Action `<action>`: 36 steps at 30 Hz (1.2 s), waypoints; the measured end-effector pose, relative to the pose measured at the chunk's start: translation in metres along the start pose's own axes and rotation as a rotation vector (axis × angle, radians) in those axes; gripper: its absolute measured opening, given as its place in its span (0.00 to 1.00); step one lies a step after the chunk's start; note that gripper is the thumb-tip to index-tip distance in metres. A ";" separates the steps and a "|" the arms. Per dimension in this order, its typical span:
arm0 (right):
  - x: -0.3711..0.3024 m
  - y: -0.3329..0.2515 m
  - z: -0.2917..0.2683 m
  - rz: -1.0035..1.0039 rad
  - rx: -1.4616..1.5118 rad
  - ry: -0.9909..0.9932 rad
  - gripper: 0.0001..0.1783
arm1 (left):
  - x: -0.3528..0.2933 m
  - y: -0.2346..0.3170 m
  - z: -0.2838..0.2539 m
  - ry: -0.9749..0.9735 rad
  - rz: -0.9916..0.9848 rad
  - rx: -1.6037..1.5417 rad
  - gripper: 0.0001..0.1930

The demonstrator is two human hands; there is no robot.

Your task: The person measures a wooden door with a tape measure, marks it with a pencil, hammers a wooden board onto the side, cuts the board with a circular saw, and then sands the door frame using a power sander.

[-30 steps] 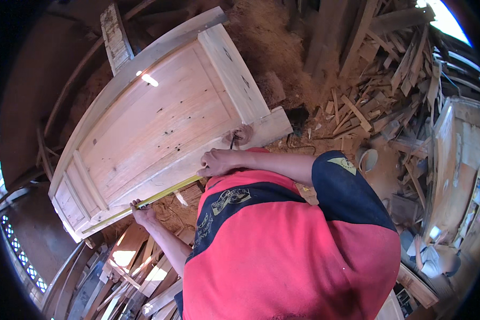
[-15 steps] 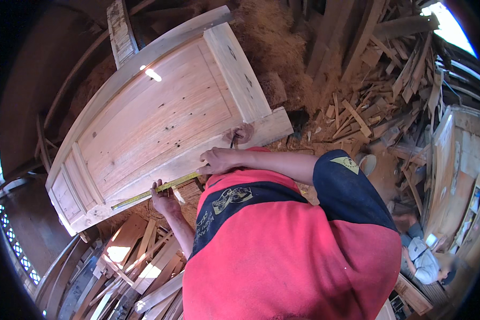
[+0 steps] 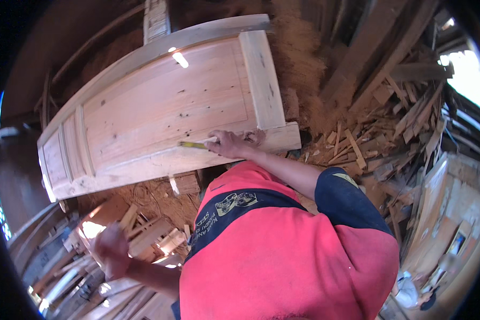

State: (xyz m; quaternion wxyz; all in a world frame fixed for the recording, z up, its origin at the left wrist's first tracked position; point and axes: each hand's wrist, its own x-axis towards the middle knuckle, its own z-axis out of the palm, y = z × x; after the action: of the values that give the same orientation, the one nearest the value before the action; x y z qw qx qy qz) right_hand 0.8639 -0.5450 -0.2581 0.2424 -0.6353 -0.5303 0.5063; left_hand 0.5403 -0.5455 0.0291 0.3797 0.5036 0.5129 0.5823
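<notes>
The right hand is closed around a tape measure, with a short length of yellow blade poking out to the left over the near rail of a long wooden panel; whether the blade touches the wood there, I cannot tell, and the case is hidden in the fingers. The left hand is away from the panel, above the scrap wood at lower left, and it is too blurred to say whether it is loose or clenched, though nothing can be made out in it. The tape should be light and easy to carry in one hand, best held round the case; its blade looks thin and springy, likely stiff enough to reach out a little unsupported but apt to buckle over a longer span, so its flat faces are a safer hold than its edges. The panel, with its curved far edge and framed face, is probably stiff and heavy, awkward for one person; I would take it by the outer frame at both ends, minding dusty, perhaps splintery edges, and leave the thinner-looking middle unloaded
</notes>
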 end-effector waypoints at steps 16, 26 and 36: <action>0.029 -0.054 0.083 0.192 0.348 -0.059 0.20 | -0.027 0.234 -0.100 -1.584 0.805 0.094 0.04; 0.045 -0.108 0.180 0.199 0.353 -0.002 0.20 | -0.029 0.227 -0.237 -1.536 0.786 0.192 0.04; 0.085 -0.159 0.262 0.151 0.368 0.024 0.17 | -0.047 0.238 -0.333 -1.485 0.723 0.291 0.04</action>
State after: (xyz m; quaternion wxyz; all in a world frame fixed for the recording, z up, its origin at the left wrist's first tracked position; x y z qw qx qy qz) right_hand 0.5529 -0.4763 -0.2533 0.3222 -0.6244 -0.3766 0.6037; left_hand 0.2423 -0.7061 0.2640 0.3400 0.9336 0.0066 0.1129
